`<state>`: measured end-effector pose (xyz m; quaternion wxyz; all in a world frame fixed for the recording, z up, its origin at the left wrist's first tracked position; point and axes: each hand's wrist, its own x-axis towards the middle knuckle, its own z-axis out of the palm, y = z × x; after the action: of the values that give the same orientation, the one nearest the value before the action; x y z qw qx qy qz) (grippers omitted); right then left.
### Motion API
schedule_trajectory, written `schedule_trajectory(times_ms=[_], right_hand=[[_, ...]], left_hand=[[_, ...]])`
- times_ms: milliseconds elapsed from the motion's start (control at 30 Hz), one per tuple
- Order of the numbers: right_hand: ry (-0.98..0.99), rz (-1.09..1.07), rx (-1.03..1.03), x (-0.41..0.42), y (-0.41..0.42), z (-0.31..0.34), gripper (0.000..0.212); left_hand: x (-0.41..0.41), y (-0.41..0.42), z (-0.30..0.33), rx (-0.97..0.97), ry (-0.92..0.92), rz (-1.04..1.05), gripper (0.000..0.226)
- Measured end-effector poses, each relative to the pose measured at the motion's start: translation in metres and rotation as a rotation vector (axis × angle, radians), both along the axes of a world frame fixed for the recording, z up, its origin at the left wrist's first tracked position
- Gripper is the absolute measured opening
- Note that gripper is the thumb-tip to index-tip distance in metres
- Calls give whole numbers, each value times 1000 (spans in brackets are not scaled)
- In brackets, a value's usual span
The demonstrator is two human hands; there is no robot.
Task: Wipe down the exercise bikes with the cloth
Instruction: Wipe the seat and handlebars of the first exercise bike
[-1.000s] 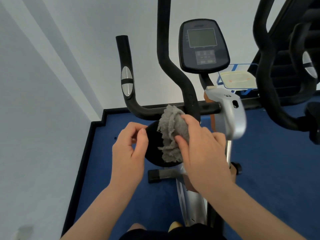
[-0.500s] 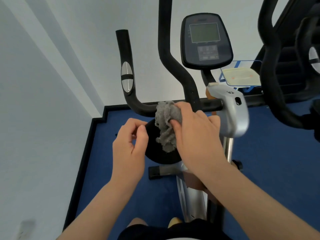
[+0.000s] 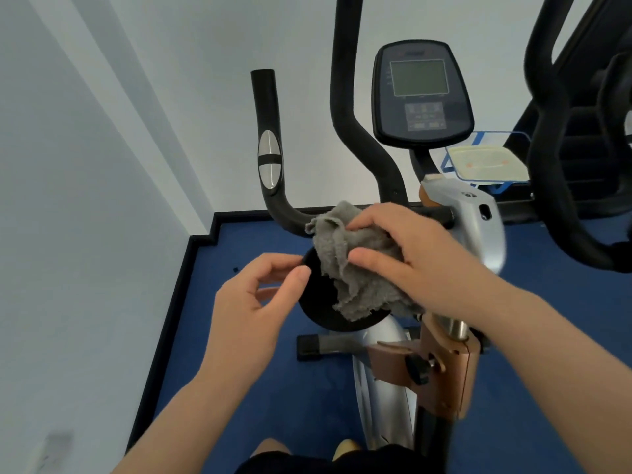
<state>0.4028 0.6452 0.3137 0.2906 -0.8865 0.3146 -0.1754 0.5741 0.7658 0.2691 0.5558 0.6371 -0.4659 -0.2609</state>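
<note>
One crumpled grey terry cloth (image 3: 355, 265) is gripped in the right hand (image 3: 410, 258), bunched against the black horizontal handlebar (image 3: 294, 217) of one silver-and-black exercise bike (image 3: 478, 227), above a round black disc (image 3: 318, 302). The left hand (image 3: 253, 302) hovers beside the disc, fingers loosely curled, holding nothing. One dark console (image 3: 422, 94) stands above; blue carpet (image 3: 239, 336) meets pale walls (image 3: 85, 165), and a second black machine (image 3: 567, 165) stands at right.

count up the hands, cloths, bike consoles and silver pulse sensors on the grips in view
hands: 2, left hand and right hand
grey cloth: 1
console: 1
silver pulse sensor: 1 fully visible
total: 5
</note>
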Motion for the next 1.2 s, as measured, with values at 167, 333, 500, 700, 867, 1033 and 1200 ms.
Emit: schedule_trajectory(times_ms=[167, 333, 500, 700, 867, 1033, 1200], right_hand=[[123, 130, -51, 36, 3, 4, 35], [144, 73, -95, 15, -1, 1, 41], [189, -18, -205, 39, 13, -6, 35], [190, -281, -217, 17, 38, -21, 40], [46, -409, -173, 17, 50, -29, 36], [-83, -389, -95, 7, 55, -25, 22], [-59, -318, -159, 20, 39, -22, 32]], left_hand=[[1, 4, 6, -20, 40, -3, 12], [9, 3, 8, 26, 29, -54, 15], [5, 3, 5, 10, 41, -21, 14], [7, 2, 8, 28, 14, -47, 11], [5, 2, 5, 19, -36, -20, 15], [3, 1, 5, 9, -45, -10, 19], [3, 1, 6, -2, -48, -6, 19]])
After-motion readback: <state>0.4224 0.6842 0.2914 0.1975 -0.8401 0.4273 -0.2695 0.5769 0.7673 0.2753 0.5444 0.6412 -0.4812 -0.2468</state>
